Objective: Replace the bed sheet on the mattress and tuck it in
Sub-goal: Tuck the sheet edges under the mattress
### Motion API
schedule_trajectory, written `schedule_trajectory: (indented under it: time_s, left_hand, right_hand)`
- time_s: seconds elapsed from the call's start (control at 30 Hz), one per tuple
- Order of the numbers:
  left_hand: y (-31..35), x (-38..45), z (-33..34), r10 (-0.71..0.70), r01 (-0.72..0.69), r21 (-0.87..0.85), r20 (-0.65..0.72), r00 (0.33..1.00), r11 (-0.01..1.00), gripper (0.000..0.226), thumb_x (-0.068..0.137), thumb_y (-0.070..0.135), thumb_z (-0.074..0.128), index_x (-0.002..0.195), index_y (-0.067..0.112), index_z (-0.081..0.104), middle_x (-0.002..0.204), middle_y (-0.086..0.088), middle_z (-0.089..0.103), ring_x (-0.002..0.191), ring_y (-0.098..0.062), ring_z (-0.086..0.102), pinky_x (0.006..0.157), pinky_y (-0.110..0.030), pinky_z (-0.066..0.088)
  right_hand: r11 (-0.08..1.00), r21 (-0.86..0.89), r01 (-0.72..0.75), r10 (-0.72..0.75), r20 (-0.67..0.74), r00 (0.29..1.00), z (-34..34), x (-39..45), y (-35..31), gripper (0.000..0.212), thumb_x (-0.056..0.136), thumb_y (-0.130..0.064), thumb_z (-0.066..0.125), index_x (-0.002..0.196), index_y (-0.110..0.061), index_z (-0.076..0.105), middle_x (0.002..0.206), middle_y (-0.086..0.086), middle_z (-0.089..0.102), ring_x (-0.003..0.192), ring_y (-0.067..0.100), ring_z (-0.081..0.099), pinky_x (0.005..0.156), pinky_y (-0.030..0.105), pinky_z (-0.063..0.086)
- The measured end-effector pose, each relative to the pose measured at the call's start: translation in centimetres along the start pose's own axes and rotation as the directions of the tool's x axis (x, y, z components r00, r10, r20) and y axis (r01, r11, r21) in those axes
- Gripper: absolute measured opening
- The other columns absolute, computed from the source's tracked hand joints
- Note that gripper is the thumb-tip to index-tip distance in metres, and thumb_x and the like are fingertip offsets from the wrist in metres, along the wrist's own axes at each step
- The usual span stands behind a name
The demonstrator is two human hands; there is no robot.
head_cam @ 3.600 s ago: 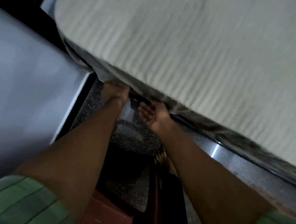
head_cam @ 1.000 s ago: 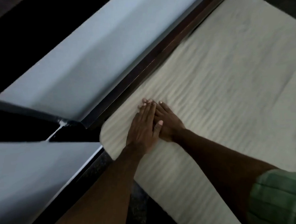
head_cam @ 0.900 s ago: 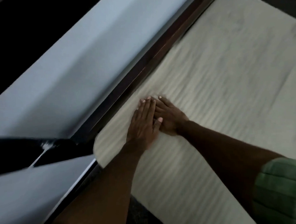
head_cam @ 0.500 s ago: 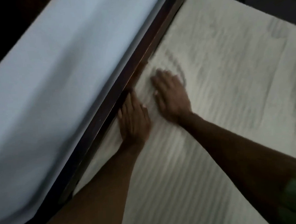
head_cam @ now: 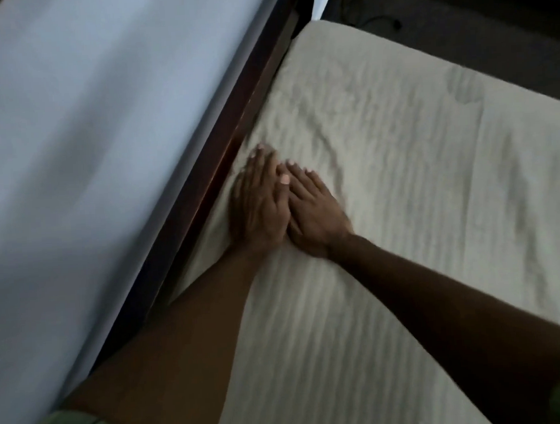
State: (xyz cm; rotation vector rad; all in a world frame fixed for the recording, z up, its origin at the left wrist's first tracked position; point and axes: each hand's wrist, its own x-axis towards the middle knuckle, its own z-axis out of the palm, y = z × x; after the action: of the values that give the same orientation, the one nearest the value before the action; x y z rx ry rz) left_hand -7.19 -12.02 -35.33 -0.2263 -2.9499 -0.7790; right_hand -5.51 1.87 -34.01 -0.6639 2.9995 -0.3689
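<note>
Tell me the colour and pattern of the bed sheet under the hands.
The bed sheet is cream, off-white, with faint woven stripes, seen in the head view.

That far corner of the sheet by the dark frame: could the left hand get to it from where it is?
Probably yes. The left hand lies flat on the sheet beside the dark frame, and only bare wrinkled fabric lies between it and the far corner; it may need a lean forward.

You're looking at a pretty dim room. A plain pale bluish wall (head_cam: 83, 131) fills the left side, with a dark reddish-brown wooden bed rail (head_cam: 212, 179) running diagonally along it. Top right there's dark floor (head_cam: 457, 30), with what looks like a cable lying on it.
</note>
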Motion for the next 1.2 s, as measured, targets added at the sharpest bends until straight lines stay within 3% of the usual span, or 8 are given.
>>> schedule_trajectory:
  time_s: [0.23,0.47,0.63,0.73,0.83,1.0,1.13,1.2]
  left_hand:
    - [2.1,1.7,1.0,-0.053,0.066,0.168,-0.081,0.995,0.984,0.068,0.106,0.046,0.029,0.163,0.011,0.021,0.171,-0.007,0.017,0.159,-0.018,0.013,0.127,-0.04,0.016]
    - [1.4,11.3,2.7,0.113,-0.13,0.16,0.109,0.988,0.979,0.073,0.101,0.053,0.016,0.163,0.014,0.023,0.172,-0.005,0.015,0.159,-0.018,0.011,0.127,-0.041,0.012]
    - [3.8,14.4,2.8,0.052,-0.069,0.221,0.084,0.995,0.973,0.08,0.1,0.054,0.016,0.164,0.006,0.012,0.172,-0.013,0.006,0.16,-0.024,0.002,0.129,-0.043,0.0]
    - [5.6,16.0,3.2,0.33,-0.347,0.033,0.231,0.915,0.937,0.08,0.1,0.055,0.014,0.165,0.009,0.011,0.173,-0.009,0.006,0.16,-0.02,0.001,0.129,-0.038,0.003]
    - [5.2,19.2,3.9,0.268,-0.293,0.039,0.306,0.913,0.955,0.073,0.103,0.057,0.017,0.166,0.021,0.008,0.173,0.001,-0.001,0.159,-0.015,-0.004,0.129,-0.039,0.003]
    - [6.0,21.8,3.9,0.099,-0.129,0.116,0.238,0.966,0.985,0.073,0.104,0.055,0.021,0.165,0.017,0.005,0.173,-0.004,-0.006,0.159,-0.019,-0.008,0.128,-0.042,-0.001]
    - [8.6,21.1,5.0,0.332,-0.334,-0.036,0.242,0.912,0.942,0.076,0.1,0.056,0.014,0.166,0.019,0.009,0.173,-0.002,0.003,0.159,-0.015,0.002,0.128,-0.04,0.006]
    - [8.6,21.4,5.9,0.25,-0.265,0.035,0.234,0.94,0.964,0.078,0.097,0.061,0.01,0.166,0.023,0.009,0.173,-0.003,0.005,0.159,-0.017,0.004,0.128,-0.041,0.008]
  right_hand:
    - [0.85,-0.003,-0.527,0.518,-0.18,0.836,-3.0,3.8,9.2,0.063,0.106,-0.04,0.027,0.164,-0.017,0.019,0.172,0.005,0.013,0.159,0.025,0.01,0.128,0.05,0.011]
    - [0.987,-0.105,-0.124,0.119,-0.053,0.991,-2.1,6.1,9.2,0.066,0.104,-0.047,0.025,0.164,-0.02,0.019,0.171,0.004,0.019,0.158,0.027,0.015,0.128,0.047,0.011]
    - [0.693,0.076,-0.717,0.716,-0.184,0.673,-5.2,9.0,15.3,0.069,0.105,-0.043,0.024,0.164,-0.011,0.011,0.172,0.011,0.006,0.159,0.03,0.004,0.128,0.052,0.002]
    - [0.938,0.022,-0.346,0.347,-0.1,0.933,-3.8,10.6,11.6,0.075,0.1,-0.046,0.032,0.163,-0.007,0.017,0.171,0.015,0.012,0.158,0.032,0.009,0.128,0.051,0.01]
    - [0.966,-0.053,-0.253,0.249,-0.067,0.966,-3.6,10.2,13.1,0.074,0.099,-0.05,0.023,0.165,-0.016,0.017,0.172,0.006,0.012,0.159,0.026,0.009,0.128,0.048,0.01]
    - [0.616,0.056,-0.786,0.78,-0.185,0.598,-6.3,10.5,18.2,0.069,0.105,-0.046,0.019,0.165,-0.013,0.007,0.173,0.009,0.002,0.159,0.03,0.0,0.128,0.051,0.0]
    - [0.93,-0.112,-0.351,0.346,-0.059,0.936,-5.7,12.8,15.4,0.078,0.101,-0.045,0.036,0.165,-0.014,0.005,0.172,0.01,0.003,0.159,0.032,0.001,0.128,0.05,0.005]
    - [0.952,-0.123,-0.281,0.277,-0.047,0.96,-5.9,11.9,16.8,0.074,0.102,-0.047,0.033,0.166,-0.02,0.008,0.173,0.005,0.006,0.159,0.027,0.002,0.128,0.047,0.006]
